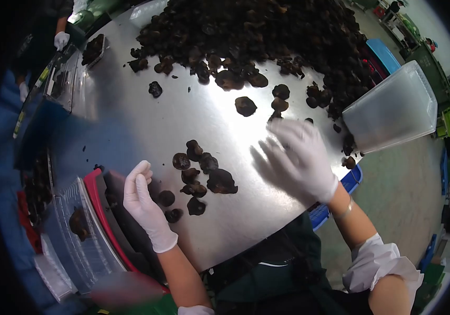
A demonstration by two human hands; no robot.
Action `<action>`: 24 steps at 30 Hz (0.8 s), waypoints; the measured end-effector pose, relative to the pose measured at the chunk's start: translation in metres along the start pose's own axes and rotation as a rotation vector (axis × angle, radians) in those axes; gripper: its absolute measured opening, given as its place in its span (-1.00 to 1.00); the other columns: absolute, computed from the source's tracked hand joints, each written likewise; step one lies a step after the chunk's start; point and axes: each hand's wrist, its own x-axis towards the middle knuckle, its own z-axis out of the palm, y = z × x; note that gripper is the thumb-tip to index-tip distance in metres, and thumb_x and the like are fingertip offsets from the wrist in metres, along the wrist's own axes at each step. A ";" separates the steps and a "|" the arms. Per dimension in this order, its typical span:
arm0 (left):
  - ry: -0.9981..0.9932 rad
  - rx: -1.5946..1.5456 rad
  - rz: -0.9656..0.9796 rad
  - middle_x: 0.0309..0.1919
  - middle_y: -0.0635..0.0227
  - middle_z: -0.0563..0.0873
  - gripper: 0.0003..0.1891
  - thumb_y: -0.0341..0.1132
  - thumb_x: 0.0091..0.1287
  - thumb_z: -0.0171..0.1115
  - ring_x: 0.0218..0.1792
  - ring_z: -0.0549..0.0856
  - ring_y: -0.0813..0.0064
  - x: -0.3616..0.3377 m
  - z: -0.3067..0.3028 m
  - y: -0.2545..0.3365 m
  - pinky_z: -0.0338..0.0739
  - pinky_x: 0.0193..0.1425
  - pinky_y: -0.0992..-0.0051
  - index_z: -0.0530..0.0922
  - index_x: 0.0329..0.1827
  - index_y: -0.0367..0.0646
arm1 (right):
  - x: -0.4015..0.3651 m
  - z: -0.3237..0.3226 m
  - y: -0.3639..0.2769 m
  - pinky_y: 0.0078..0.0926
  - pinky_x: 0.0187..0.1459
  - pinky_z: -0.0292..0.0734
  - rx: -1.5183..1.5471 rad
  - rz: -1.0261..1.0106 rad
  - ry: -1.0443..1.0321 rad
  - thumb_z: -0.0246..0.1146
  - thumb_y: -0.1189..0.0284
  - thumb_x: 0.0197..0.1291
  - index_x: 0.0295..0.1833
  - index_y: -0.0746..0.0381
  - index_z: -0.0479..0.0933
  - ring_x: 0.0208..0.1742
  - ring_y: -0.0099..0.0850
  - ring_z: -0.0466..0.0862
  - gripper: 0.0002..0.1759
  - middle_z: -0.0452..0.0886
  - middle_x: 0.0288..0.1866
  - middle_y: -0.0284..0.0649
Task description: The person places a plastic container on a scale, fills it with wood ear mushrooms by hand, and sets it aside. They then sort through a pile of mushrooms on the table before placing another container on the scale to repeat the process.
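My left hand (146, 205), in a white glove, is over the table's left edge, beside a red-rimmed dark tray (99, 199). Its fingers are bent together, and what they hold, if anything, is hidden. My right hand (301, 157), also gloved and blurred by motion, hovers over the metal table (251, 210) with fingers spread, near a few small dark brown pieces (279, 104). Between my hands lies a loose group of dark, mushroom-like pieces (222, 181). A single round piece (245, 106) lies further back.
A large heap of dark pieces (256, 31) covers the table's far side. A translucent bin (393, 107) stands at the right edge, with a blue basket (351, 178) below. Clear containers (80, 231) are at lower left. A co-worker's gloved hand (61, 40) shows at upper left.
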 end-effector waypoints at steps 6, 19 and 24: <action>0.141 -0.047 0.057 -0.07 0.21 0.77 -0.69 -0.34 0.60 0.01 -0.06 0.70 0.45 0.008 -0.010 -0.006 0.55 0.13 0.43 0.69 0.07 -0.35 | 0.015 0.023 0.022 -0.05 0.03 0.49 -0.193 0.234 -0.041 0.27 0.31 0.27 -0.14 0.21 0.53 0.04 -0.06 0.57 -0.80 0.57 -0.01 -0.08; 0.243 -0.351 -0.101 0.07 0.24 0.75 -0.66 -0.27 0.61 0.00 0.02 0.69 0.50 0.009 -0.027 -0.001 0.52 0.24 0.44 0.65 0.18 -0.28 | -0.238 -0.026 0.104 -0.16 0.25 0.44 -0.406 0.617 0.200 0.18 0.47 0.45 0.01 0.28 0.55 0.24 -0.05 0.55 -0.86 0.58 0.20 -0.02; 0.193 -0.195 0.021 0.03 0.22 0.76 -0.68 -0.30 0.61 0.01 0.00 0.70 0.51 0.005 -0.023 0.004 0.54 0.22 0.45 0.66 0.15 -0.29 | -0.238 -0.031 0.068 -0.22 0.41 0.37 -0.348 0.685 0.226 0.23 0.50 0.41 0.26 0.26 0.57 0.41 -0.11 0.47 -0.66 0.50 0.39 -0.02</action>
